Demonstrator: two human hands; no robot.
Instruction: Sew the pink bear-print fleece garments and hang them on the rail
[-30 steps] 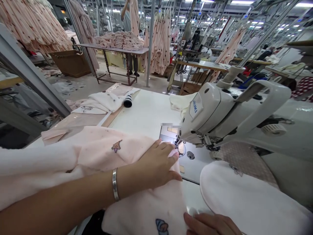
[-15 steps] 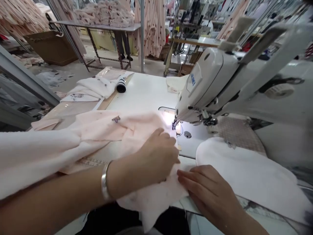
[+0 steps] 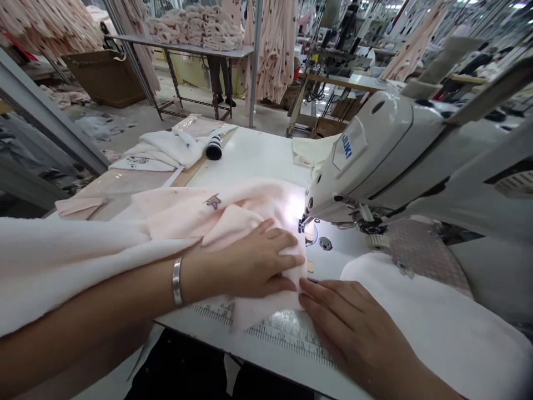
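A pale pink garment (image 3: 187,219) with small printed figures lies across the white sewing table (image 3: 250,161) and drapes off to the left. My left hand (image 3: 250,264), with a silver bangle on its wrist, lies flat on the pink fabric just in front of the needle (image 3: 303,225) of the white sewing machine (image 3: 375,166). My right hand (image 3: 350,322) rests flat on the table, fingertips touching the fabric's lower right edge. A white fabric piece (image 3: 437,328) lies to the right, under the machine arm.
A printed ruler strip (image 3: 287,333) runs along the table's front edge. A striped dark roll (image 3: 214,149) and folded white cloth (image 3: 162,153) sit at the table's far left. Behind stand a table stacked with pink garments (image 3: 195,30), hanging garments and other sewing stations.
The pink fabric has been drawn up the table toward the needle, and its edge now lies flat under both hands. My right hand has come up from the front edge onto the table.
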